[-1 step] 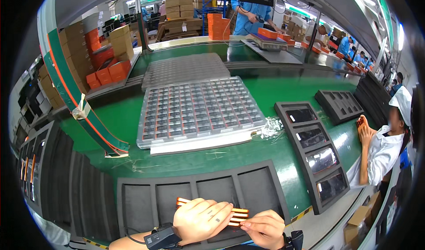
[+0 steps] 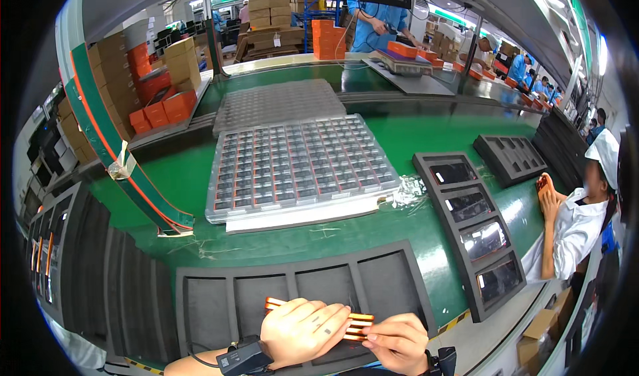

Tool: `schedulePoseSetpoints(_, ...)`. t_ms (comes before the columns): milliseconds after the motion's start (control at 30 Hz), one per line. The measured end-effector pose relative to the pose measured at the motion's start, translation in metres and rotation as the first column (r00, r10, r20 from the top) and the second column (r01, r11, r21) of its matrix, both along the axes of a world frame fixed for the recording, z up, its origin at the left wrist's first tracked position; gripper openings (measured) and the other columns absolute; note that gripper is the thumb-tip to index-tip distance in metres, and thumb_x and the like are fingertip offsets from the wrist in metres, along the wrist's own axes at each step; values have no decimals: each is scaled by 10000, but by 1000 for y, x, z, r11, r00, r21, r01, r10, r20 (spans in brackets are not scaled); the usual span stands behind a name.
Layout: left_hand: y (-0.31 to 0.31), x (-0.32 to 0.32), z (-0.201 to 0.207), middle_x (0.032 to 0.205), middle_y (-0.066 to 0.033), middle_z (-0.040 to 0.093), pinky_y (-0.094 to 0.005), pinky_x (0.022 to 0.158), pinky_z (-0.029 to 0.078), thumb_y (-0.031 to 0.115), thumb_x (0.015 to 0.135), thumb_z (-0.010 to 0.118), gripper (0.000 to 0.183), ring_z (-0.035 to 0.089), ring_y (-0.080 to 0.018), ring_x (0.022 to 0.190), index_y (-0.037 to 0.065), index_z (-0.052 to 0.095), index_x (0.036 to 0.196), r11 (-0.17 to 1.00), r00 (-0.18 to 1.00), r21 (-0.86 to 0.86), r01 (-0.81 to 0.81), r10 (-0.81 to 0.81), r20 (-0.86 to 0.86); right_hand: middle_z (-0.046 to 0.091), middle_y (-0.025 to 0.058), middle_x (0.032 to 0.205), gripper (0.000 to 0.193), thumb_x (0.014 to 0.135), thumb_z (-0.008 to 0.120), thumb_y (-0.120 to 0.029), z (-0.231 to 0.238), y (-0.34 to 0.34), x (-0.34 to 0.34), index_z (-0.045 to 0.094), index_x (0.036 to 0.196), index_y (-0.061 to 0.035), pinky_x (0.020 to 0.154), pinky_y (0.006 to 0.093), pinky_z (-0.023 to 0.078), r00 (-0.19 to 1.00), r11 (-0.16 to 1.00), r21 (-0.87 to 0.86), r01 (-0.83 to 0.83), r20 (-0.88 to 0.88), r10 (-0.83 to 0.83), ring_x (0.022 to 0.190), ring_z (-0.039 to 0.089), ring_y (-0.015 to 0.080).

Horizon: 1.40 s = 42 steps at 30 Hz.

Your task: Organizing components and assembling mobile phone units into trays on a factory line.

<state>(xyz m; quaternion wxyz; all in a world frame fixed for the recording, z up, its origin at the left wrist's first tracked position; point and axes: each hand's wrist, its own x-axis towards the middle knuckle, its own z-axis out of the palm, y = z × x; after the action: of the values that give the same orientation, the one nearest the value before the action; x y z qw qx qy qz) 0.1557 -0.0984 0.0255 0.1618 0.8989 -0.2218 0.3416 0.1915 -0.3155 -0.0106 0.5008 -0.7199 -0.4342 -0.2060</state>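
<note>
My left hand (image 2: 305, 331) is closed over a small stack of thin, orange-edged phones (image 2: 361, 318), its back covering most of them. From the right, my right hand (image 2: 398, 343) pinches the right end of that stack between thumb and fingers. Both hands are above a black foam tray (image 2: 291, 286) with wide compartments, which lies along the near edge of the green bench. How many phones are in the stack is partly hidden by my left hand. A dark device with a cable is strapped at my left wrist.
Beyond the foam tray lies a clear plastic tray (image 2: 223, 206) of small parts. To the right stand a foam tray (image 2: 474, 269) holding dark phones and another foam tray (image 2: 492, 151). Stacked black foam trays (image 2: 126, 289) rise at left, near a green post (image 2: 126, 163). A co-worker (image 2: 572, 226) sits at right.
</note>
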Motion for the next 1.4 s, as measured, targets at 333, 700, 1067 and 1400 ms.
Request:
schedulePoseSetpoints(333,-3,3,5,931,-13,701,-319,699,516,339,834,758,370,654,-171,751,62,694,1071,995,981,93,43,-24,-190,637,172,1267,306,749,806,-155,-9,-11,-11,697,1018,-54,914,446,496,997,974,-215,68,60,-56,1076,598,368)
schedulePoseSetpoints(700,5,25,45,755,-150,709,-447,646,560,701,661,746,727,712,-353,740,97,634,1049,918,571,397,-8,330,-751,622,136,1255,394,811,749,-111,0,-16,-12,651,1188,-50,807,341,518,975,985,-170,37,-208,-73,1080,599,265)
schedulePoseSetpoints(1067,11,-10,13,1025,-72,708,-281,722,579,332,914,734,451,703,-145,833,1,613,1196,-23,541,-694,-720,-645,-540,375,154,1510,672,985,617,-144,2,29,-3,242,1536,-62,1125,383,353,238,828,481,-288,-802,548,1380,397,246)
schedulePoseSetpoints(1400,-19,-65,-27,1095,-40,672,-283,857,536,246,1020,580,303,652,-100,938,24,558,1225,-15,694,-770,-638,-445,-566,614,74,1218,413,956,662,-91,7,43,-9,488,1319,2,940,317,518,-10,844,531,-77,-847,531,1081,615,146)
